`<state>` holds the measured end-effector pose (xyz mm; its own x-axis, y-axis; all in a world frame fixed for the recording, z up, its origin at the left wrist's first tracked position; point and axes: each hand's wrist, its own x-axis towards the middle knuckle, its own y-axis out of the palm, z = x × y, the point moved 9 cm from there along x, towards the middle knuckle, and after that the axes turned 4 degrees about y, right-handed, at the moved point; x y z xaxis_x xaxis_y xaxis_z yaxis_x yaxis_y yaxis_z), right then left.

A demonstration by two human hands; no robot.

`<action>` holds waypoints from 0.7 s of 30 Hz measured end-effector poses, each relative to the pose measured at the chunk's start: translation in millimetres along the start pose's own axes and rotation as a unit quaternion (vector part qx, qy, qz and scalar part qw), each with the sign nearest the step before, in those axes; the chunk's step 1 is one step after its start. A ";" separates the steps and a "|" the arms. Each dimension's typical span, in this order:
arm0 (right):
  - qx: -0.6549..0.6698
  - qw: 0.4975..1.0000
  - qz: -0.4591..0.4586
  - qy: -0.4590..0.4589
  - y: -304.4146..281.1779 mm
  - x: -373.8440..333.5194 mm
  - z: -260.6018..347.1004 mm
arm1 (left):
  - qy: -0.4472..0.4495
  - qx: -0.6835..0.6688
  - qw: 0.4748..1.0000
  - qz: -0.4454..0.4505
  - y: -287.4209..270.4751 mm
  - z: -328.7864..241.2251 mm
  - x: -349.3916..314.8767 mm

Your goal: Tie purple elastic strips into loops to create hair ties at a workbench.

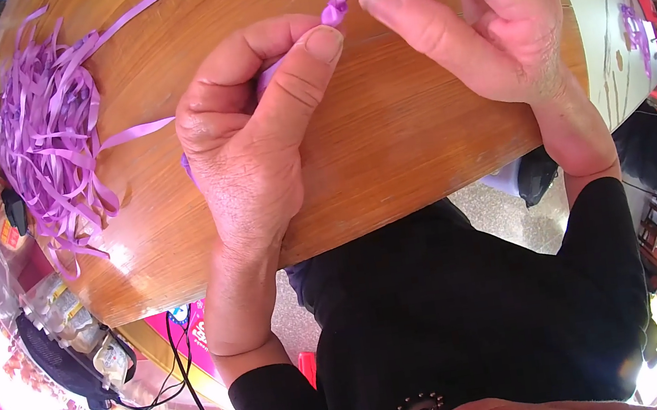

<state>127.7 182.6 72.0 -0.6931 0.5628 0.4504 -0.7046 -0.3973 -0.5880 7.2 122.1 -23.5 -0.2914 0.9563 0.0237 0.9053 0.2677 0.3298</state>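
Now, both hands — left (252,132), right (469,12) — pinching purple ribbon (336,9) between fingertips.

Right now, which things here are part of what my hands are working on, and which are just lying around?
In use:
purple ribbon strip, pinched by left hand and right hand
pile of purple ribbons
wooden table

Lying about:
black cable
packets

This is looking like a small shop: packed goods (69,318) are sitting beside the wooden tabletop (386,139).
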 end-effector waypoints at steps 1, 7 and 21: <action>-0.004 1.000 0.000 0.001 -3.8 1.6 2.8 | 0.001 -0.003 1.000 0.003 2.2 -1.0 0.4; -0.033 0.996 0.056 -0.057 20.8 3.0 -11.4 | -0.001 0.022 1.000 -0.006 0.9 0.4 -2.7; -0.105 0.994 0.017 -0.035 1.8 2.3 6.8 | 0.034 0.093 0.995 -0.026 -10.6 -11.2 1.1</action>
<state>123.8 178.2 76.6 -0.7295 0.4969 0.4700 -0.6389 -0.2497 -0.7276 -6.2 119.0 -16.3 -0.3535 0.9323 0.0764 0.9283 0.3395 0.1519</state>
